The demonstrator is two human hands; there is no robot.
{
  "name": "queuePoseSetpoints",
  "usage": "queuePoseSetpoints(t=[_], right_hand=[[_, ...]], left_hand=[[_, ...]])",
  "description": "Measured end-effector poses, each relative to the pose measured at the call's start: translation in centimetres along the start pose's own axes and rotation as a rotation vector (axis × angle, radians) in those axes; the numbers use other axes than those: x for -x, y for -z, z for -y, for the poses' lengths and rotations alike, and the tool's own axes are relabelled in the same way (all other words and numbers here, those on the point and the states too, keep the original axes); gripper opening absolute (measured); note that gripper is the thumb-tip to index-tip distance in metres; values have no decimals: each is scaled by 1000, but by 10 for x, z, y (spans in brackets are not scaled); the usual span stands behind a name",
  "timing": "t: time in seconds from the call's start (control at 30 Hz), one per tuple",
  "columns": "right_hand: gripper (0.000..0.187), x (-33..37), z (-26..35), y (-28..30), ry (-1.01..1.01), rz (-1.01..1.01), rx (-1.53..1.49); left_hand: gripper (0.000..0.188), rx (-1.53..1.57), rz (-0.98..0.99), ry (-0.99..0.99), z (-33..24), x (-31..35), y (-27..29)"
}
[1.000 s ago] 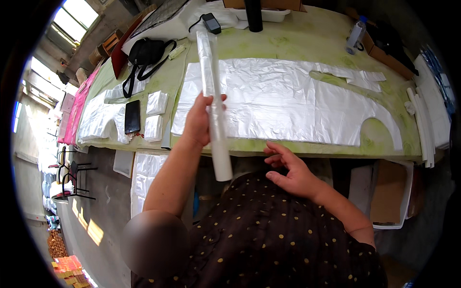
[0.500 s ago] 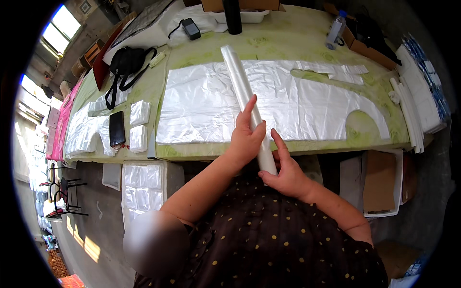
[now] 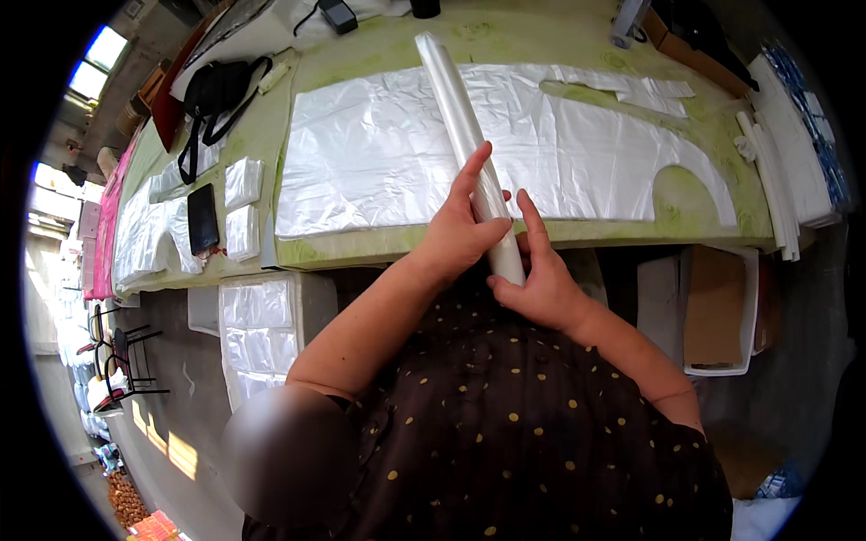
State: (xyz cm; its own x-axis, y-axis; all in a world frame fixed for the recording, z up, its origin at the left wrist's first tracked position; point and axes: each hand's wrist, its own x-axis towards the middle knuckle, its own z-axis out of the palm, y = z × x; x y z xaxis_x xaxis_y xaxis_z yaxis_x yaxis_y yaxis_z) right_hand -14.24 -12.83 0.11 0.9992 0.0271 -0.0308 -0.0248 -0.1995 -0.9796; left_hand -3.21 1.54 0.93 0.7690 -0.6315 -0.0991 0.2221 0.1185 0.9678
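Note:
A long roll of translucent white plastic film (image 3: pixel 448 95) slants up and away from my body over the table's near edge. My left hand (image 3: pixel 462 221) is closed round its lower half, the index finger stretched along it. Near the roll's bottom end, my right hand (image 3: pixel 544 284) grips it from the right side, thumb in front and index finger pointing up; its other fingers are partly hidden. Beneath and beyond the roll, a clear plastic apron-shaped sheet (image 3: pixel 361 162) lies spread flat, with a curved cut-out and a strap-like strip at the right.
The green patterned tablecloth (image 3: pixel 505 45) carries a black bag (image 3: pixel 216 90), a phone (image 3: pixel 203 219) and folded plastic packets (image 3: pixel 242 233) at left. White rolls (image 3: pixel 767 194) lie at the right edge. Under the table stand a tub of packets (image 3: pixel 311 311) and a white bin (image 3: pixel 750 311).
The view has tilted, so the table and its things sit higher in the picture. Both hands keep hold of the roll, with little change in grip.

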Motion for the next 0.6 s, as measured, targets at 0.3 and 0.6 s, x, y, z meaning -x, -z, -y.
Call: queuePoseSetpoints(t=[0.3, 0.6], right_hand=[[89, 3, -3, 9, 106, -7, 108], [86, 35, -8, 42, 57, -64, 247]], left_hand=[[109, 25, 104, -27, 8, 6, 0], [95, -89, -253, -104, -39, -59, 52]])
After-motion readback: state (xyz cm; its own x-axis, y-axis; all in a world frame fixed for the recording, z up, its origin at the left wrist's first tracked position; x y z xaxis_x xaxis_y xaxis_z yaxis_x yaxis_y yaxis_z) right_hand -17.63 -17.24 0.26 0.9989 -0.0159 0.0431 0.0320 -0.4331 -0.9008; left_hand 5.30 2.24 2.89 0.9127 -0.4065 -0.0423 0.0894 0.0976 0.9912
